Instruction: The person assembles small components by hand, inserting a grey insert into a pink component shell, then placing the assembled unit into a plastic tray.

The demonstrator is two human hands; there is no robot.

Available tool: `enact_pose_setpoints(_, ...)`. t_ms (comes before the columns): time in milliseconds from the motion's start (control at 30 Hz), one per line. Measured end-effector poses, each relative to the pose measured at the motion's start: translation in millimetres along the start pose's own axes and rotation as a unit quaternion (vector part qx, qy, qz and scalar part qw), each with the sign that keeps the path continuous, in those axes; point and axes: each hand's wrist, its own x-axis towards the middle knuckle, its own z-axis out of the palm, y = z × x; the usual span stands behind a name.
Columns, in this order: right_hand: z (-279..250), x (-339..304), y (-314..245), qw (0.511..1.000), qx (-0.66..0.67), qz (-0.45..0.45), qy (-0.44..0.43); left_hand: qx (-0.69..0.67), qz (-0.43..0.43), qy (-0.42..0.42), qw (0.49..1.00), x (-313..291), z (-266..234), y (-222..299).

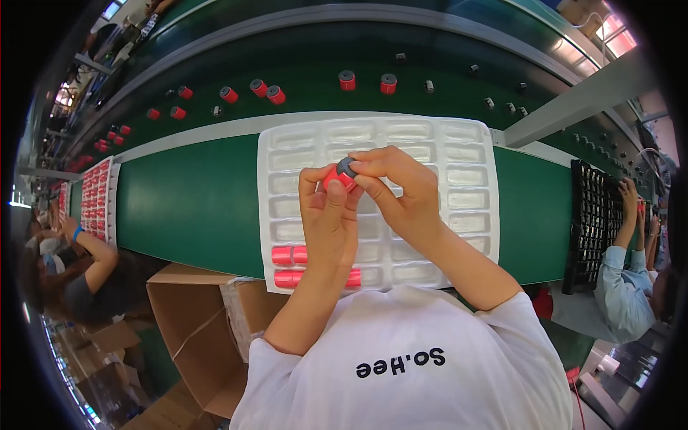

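Above a white moulded tray, my left hand grips a small red cylinder between thumb and fingers. The fingers of my right hand pinch the dark grey cap at the cylinder's upper end. Cap and cylinder touch; my fingers hide whether they are fully joined. Several red cylinders lie on their sides in the tray's near left compartments, partly covered by my left wrist.
Beyond the tray, a green conveyor belt carries red cylinders with grey tops and small dark parts. A grey post slants at right. A cardboard box stands below left. Co-workers sit both sides, by a black tray and a red-filled tray.
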Motion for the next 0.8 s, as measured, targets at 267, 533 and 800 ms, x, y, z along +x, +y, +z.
enact_pose_setpoints(267,-54.0,26.7,61.0,0.998,-0.054,0.038,0.018,0.373,-0.036,-0.043,0.926,5.3,5.8,-4.7)
enact_pose_setpoints(533,-175.9,74.0,179.3,0.933,-0.355,0.049,-0.02,0.706,-0.081,-0.366,0.601,-30.2,-7.1,29.1)
enact_pose_setpoints(800,-206.5,75.8,178.8,0.771,-0.561,0.276,-0.118,0.625,-0.153,-0.288,0.709,-27.3,-10.0,43.5)
